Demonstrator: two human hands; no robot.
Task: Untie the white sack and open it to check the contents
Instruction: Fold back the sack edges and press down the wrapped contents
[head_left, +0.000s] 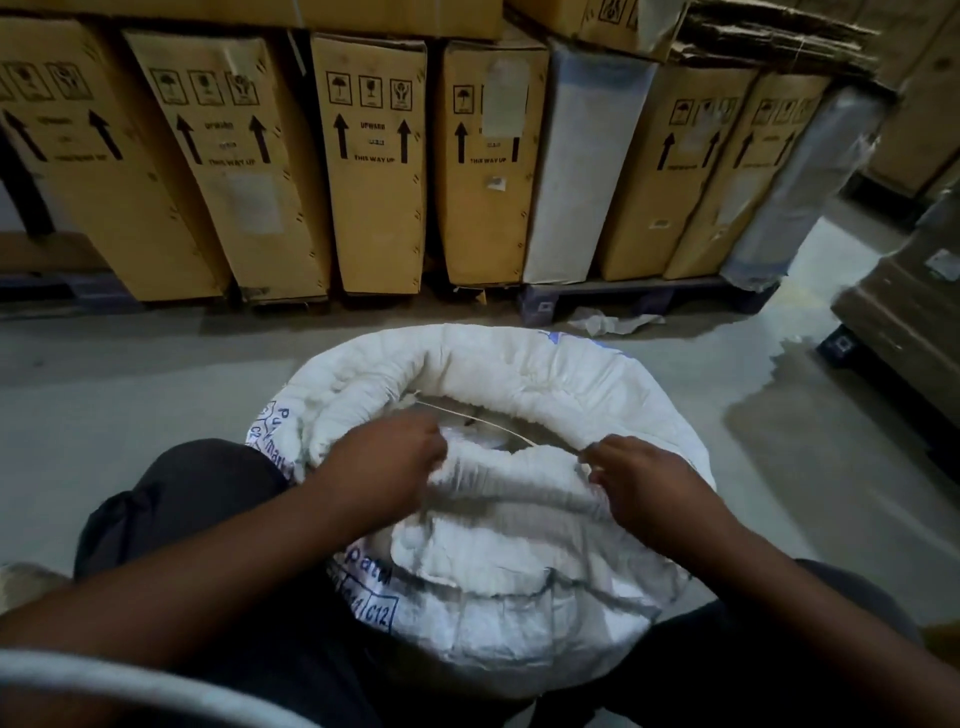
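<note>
Centrally, white sack (498, 467) on floor between knees, mouth gaping at 12 o'clock. Left hand (387, 462) clenched on near rim fabric; right hand (641, 480) pinches string (483, 422). Cardboard boxes (374, 161) beyond.

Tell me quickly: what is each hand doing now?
Left hand: closed on the white sack's near rim.
Right hand: closed, pinching the string.

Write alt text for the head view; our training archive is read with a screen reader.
Two bare hands, left hand and right hand, grip the gathered near edge of a white sack on the floor, its mouth partly open with a thin string stretched across the opening. Upright cardboard boxes line the back.
</note>
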